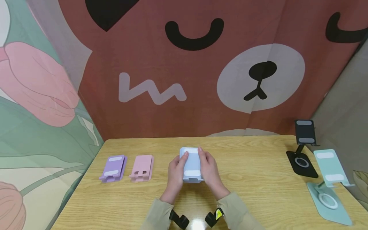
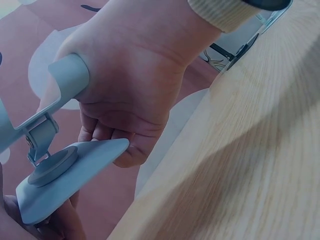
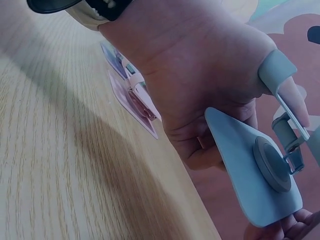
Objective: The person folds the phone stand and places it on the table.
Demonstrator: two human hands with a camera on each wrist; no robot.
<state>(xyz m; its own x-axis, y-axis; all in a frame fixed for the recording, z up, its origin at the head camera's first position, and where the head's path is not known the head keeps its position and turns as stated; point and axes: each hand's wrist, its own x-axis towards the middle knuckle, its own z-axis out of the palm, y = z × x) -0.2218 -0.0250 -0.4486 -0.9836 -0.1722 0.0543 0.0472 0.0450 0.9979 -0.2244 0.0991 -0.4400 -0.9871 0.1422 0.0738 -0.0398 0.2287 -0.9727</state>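
The left hand [image 1: 176, 168] and right hand [image 1: 210, 168] grip a blue phone stand [image 1: 192, 163] from both sides, thumbs along its front.

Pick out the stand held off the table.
The light blue rectangular stand, gripped by the left hand and right hand; the folded purple stand, folded pink stand, unfolded black stand and unfolded mint stand rest on the wooden table.

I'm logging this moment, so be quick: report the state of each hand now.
Left hand: gripping the light blue stand at one side.
Right hand: gripping the same stand at the opposite side.
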